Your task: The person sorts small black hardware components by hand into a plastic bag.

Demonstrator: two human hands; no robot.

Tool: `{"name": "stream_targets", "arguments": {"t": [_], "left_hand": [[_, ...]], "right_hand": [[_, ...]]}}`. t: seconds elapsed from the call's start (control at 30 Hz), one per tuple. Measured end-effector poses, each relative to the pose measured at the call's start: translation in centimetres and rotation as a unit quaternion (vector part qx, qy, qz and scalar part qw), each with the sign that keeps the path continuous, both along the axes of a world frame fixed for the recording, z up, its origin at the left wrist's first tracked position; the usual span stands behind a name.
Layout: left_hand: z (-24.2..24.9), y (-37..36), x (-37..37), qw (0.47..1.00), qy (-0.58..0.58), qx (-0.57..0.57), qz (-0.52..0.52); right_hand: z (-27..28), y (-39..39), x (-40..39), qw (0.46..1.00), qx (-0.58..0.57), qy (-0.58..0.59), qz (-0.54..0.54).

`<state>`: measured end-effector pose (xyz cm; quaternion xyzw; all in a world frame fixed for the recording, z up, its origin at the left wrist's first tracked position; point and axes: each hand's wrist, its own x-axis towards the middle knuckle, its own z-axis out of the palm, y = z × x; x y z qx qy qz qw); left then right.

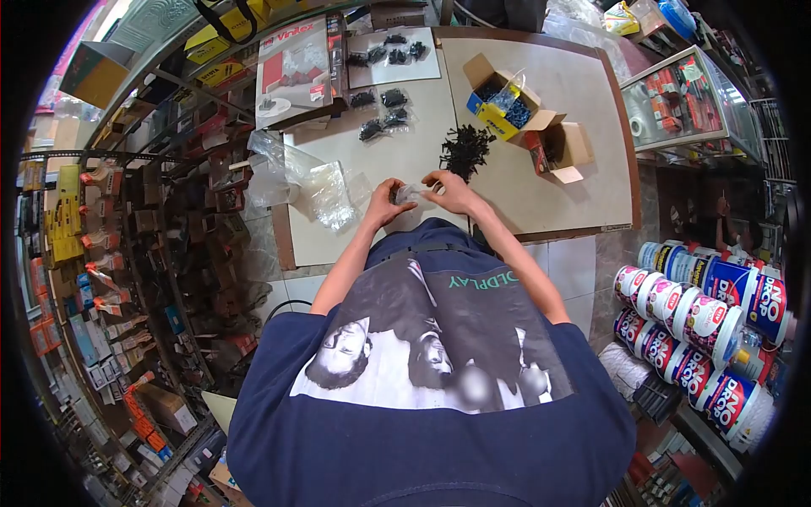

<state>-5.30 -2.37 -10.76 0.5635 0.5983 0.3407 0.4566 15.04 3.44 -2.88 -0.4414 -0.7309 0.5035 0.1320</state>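
Note:
Near the table's front edge, a small clear plastic bag [409, 194] with something dark inside is held between my hands. My left hand [384, 204] is closed on its left side. My right hand [454, 193] pinches its other end, fingers bent. Just beyond my right hand lies a loose pile of black screws [465, 150]. Filled bags of dark screws [394, 98] lie farther back on the table, with several more on a white board [372, 74]. Left of my left hand, empty clear bags [331, 196] are spread out.
An open yellow-blue box [500, 117] holds bagged dark screws, beside an open cardboard box [564, 149]. A large Vinilex box [293, 69] stands at the back left of the table [541, 207]. Crowded shelves [139, 245] line the left; paint buckets [683, 313] are stacked at right.

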Motion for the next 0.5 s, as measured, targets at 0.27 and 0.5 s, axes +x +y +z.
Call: {"name": "stream_targets", "arguments": {"t": [0.27,0.5], "left_hand": [[1.0,0.0,0.1,1.000,0.013,0.006,-0.003],[0.1,0.2,-0.1,1.000,0.015,-0.011,-0.009]], "right_hand": [[-1.6,1.2,3.9,0.981,0.017,0.029,-0.191],[-0.3,5.8,16.1,0.776,0.382,-0.182,-0.468]]}}
